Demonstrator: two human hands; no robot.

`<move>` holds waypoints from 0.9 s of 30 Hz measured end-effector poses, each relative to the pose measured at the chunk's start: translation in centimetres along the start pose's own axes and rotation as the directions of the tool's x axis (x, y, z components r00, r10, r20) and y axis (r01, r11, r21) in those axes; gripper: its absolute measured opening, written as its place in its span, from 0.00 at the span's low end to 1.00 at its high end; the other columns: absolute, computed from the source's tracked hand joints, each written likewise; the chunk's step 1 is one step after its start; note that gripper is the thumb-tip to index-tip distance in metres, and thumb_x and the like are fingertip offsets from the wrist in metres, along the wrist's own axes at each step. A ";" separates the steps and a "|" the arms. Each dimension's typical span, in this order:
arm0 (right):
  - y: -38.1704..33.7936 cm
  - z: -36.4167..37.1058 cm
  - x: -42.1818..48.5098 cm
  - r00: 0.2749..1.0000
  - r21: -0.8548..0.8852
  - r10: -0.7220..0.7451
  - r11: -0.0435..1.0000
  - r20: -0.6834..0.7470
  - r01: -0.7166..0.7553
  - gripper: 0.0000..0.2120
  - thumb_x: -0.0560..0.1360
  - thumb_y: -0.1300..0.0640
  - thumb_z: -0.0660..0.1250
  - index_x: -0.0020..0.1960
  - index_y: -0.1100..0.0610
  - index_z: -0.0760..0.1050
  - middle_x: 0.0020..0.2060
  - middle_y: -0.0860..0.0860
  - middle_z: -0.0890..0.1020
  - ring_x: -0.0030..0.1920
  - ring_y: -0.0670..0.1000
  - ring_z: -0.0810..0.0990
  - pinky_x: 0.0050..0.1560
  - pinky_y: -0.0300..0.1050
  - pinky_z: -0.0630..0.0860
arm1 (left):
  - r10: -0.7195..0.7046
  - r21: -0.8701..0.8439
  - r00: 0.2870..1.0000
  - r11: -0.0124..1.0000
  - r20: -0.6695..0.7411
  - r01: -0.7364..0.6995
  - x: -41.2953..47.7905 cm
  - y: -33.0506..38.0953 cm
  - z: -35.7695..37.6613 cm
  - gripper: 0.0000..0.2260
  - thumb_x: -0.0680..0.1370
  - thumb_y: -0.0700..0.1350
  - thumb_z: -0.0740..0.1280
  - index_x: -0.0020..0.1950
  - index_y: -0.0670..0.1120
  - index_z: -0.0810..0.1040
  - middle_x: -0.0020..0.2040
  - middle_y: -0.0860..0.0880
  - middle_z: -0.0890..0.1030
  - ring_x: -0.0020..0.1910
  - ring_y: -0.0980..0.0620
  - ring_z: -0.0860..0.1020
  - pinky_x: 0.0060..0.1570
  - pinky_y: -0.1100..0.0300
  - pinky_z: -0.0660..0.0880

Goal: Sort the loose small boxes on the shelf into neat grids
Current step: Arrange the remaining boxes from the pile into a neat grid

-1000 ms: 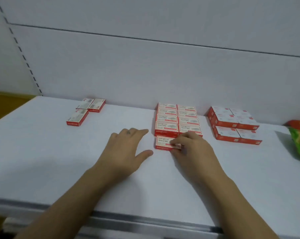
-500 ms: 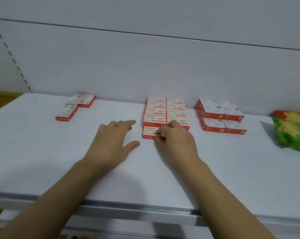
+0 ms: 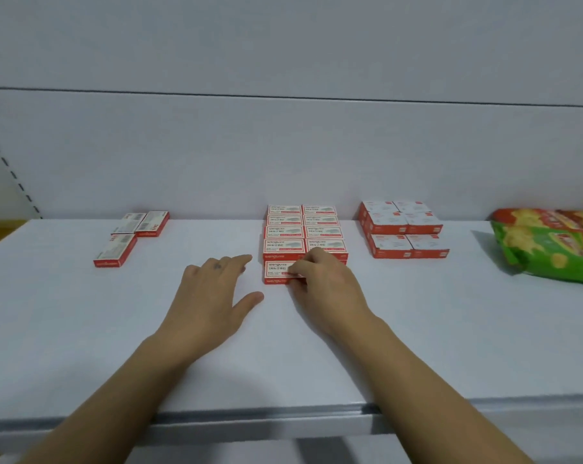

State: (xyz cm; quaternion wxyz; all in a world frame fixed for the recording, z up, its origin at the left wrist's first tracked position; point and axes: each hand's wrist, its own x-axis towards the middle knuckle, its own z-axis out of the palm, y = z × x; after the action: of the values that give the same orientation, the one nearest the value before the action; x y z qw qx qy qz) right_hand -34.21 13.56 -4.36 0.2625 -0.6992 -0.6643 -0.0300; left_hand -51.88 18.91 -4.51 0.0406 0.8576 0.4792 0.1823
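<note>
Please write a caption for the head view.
Right hand pinches a small box at the grid front; left hand rests open.

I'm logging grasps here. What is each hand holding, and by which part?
The right hand pinches the front box at its right end. The left hand lies flat on the shelf, holding nothing.

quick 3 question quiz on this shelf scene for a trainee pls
1. True or false: the left hand is open and holds nothing.
2. How many loose boxes lie at the far left?
3. The right hand pinches a box. Where does it sit against the middle grid? A) front-left B) front-right C) back-left

Key: 1 true; 2 three; 3 A
</note>
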 end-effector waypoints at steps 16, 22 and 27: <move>-0.4 0.0 0.2 0.996 -0.007 0.091 0.996 0.010 -0.091 0.11 0.76 0.54 0.64 0.56 0.52 0.80 0.51 0.47 0.78 0.52 0.50 0.76 0.46 0.41 0.71 | 0.064 0.053 0.997 0.996 0.050 -0.067 0.7 0.3 -0.6 0.27 0.78 0.61 0.58 0.74 0.53 0.59 0.69 0.53 0.71 0.67 0.51 0.68 0.66 0.52 0.62; -1.5 -1.1 1.3 0.999 -0.178 0.009 0.984 -0.050 -0.018 0.16 0.71 0.47 0.68 0.56 0.52 0.80 0.52 0.50 0.78 0.55 0.54 0.73 0.53 0.47 0.70 | 0.104 0.092 0.995 0.990 0.010 -0.104 1.0 -0.9 -2.4 0.27 0.77 0.62 0.58 0.73 0.52 0.61 0.69 0.51 0.70 0.67 0.49 0.67 0.65 0.51 0.63; -6.0 -1.2 4.7 0.994 -0.093 -0.109 0.990 -0.016 0.107 0.25 0.72 0.45 0.69 0.66 0.53 0.71 0.59 0.52 0.74 0.61 0.54 0.69 0.62 0.47 0.67 | 0.063 0.103 0.997 0.993 -0.050 -0.057 0.9 -4.4 -4.4 0.26 0.76 0.62 0.59 0.71 0.52 0.65 0.68 0.51 0.72 0.66 0.49 0.68 0.63 0.51 0.63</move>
State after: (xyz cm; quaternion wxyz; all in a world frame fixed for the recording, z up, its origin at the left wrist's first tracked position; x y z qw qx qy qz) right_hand -38.99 17.20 0.47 0.2350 -0.6734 -0.6961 -0.0823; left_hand -56.61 21.57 -1.25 -0.0211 0.8674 0.4627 0.1817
